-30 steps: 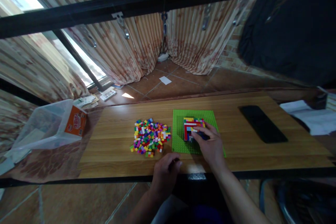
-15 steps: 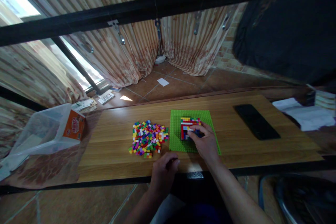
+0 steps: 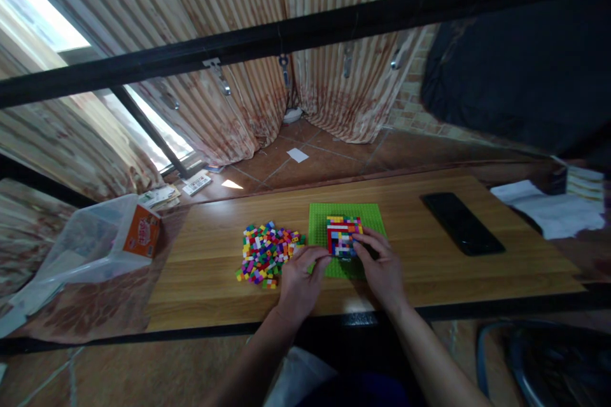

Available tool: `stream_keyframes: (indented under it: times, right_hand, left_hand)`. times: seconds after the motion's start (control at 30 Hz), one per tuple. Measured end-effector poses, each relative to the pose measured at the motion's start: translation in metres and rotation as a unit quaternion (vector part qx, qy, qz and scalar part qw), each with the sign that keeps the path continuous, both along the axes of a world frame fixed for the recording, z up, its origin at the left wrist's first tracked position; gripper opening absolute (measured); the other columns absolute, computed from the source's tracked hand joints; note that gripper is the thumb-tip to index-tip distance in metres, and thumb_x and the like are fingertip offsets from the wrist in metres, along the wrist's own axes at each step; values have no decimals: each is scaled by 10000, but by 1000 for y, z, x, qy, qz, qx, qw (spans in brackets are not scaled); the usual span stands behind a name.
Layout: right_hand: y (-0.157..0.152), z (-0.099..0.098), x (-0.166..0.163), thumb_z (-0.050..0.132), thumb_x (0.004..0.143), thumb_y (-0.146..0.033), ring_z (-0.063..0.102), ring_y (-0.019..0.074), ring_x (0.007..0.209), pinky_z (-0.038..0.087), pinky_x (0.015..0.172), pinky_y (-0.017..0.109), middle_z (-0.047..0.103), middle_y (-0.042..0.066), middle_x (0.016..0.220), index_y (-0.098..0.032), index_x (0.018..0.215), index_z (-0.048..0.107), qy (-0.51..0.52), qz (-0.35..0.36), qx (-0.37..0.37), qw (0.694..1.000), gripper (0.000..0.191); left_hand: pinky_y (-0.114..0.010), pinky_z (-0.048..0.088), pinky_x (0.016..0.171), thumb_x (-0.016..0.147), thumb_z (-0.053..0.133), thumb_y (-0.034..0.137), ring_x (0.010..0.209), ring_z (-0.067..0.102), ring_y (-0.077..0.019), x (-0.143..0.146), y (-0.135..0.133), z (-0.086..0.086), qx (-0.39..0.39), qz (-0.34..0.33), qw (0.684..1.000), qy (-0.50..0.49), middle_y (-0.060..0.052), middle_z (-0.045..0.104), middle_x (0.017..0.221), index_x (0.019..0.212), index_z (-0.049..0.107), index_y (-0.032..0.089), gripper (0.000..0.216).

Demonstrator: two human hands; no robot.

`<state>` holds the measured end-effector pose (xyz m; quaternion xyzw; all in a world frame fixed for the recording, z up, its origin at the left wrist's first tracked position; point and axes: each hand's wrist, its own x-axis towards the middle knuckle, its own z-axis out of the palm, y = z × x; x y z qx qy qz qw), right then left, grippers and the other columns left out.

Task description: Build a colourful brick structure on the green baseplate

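Observation:
A green studded baseplate (image 3: 372, 215) lies on the wooden tabletop. On it stands a low square structure of coloured building bricks (image 3: 342, 235), with red, white, blue and yellow rows. My left hand (image 3: 301, 280) is closed, thumb and forefinger pinched at the structure's near left corner; whatever is between the tips is too small to make out. From the other side, my right hand (image 3: 386, 270) has its thumb and forefinger closed at the structure's right edge, touching it. Left of the baseplate spreads a heap of loose bricks (image 3: 267, 251) in many colours.
A black phone-like slab (image 3: 462, 222) lies toward the right of the wooden tabletop (image 3: 191, 267). Beyond the left end stands a clear plastic bin (image 3: 90, 235) with an orange label. White papers (image 3: 544, 203) lie off the right end. A dark bar (image 3: 315, 35) crosses ahead.
My left hand has moved up and right from the table's near edge to the brick structure. My right hand has drawn back from over the structure to its right edge, uncovering more bricks.

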<state>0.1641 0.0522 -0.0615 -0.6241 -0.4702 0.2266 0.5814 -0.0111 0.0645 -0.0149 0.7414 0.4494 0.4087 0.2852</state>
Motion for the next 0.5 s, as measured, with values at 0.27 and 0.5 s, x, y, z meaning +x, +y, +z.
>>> stream_keyframes:
  times: [0.27, 0.5]
  right_hand:
    - [-2, -3, 2, 587, 824, -408, 563, 234, 1113, 409, 990, 471, 628, 73, 1175, -271, 956, 727, -24, 8, -2, 1000, 236]
    - [-3, -3, 3, 576, 833, -396, 561, 234, 1116, 407, 990, 474, 625, 77, 1181, -271, 973, 724, -39, 12, -6, 999, 239]
  left_hand:
    - [-352, 491, 864, 829, 650, 233, 911, 624, -175, 29, 19, -14, 64, 52, 997, 10, -42, 685, 955, 828, 722, 232, 72]
    - [-356, 482, 859, 780, 678, 170, 888, 619, -170, 35, 24, -19, 58, 85, 995, 2, -37, 677, 932, 758, 697, 214, 52]
